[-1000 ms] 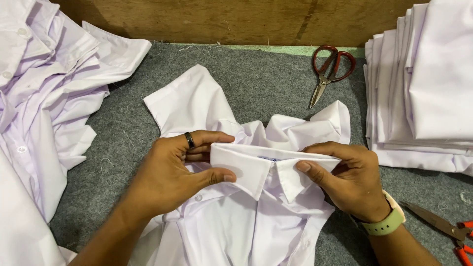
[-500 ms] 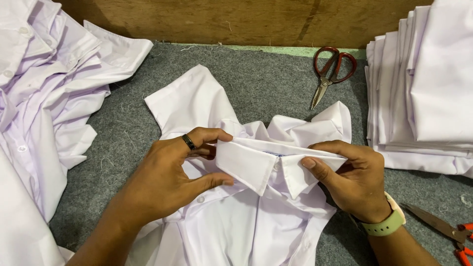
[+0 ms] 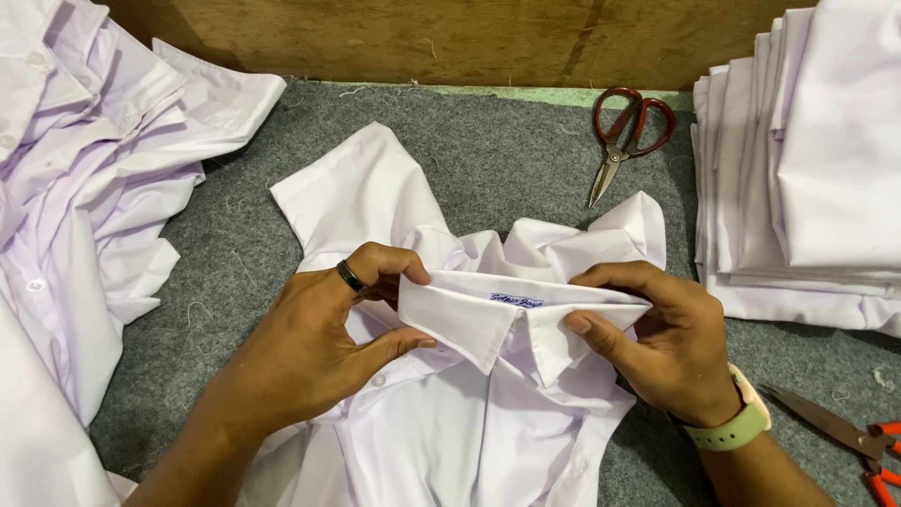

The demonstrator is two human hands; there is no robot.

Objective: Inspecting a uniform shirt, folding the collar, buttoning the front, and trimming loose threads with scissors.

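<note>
Both hands have hardly moved since the earlier frame; the collar (image 3: 511,314) sits a little lower and nearer to the person now. It belongs to a white shirt (image 3: 450,422) that lies on the grey felt surface (image 3: 488,160), near the middle of its front edge, with one short sleeve spread toward the far left.

The left hand (image 3: 328,343) has a closed grip on the left end of the collar: the thumb presses on the front, the bent fingers are behind it. A dark ring (image 3: 351,276) is on one finger. The right hand (image 3: 657,338) has also a closed grip, on the right end of the collar, and a pale green watch (image 3: 737,427) is on that wrist.

Red-handled scissors (image 3: 624,131) lie near the far edge. A stack of folded white shirts (image 3: 807,169) fills the far right corner, and loose white shirts (image 3: 84,178) are heaped along the left edge. Orange-handled snips (image 3: 845,437) lie at the right front corner.
</note>
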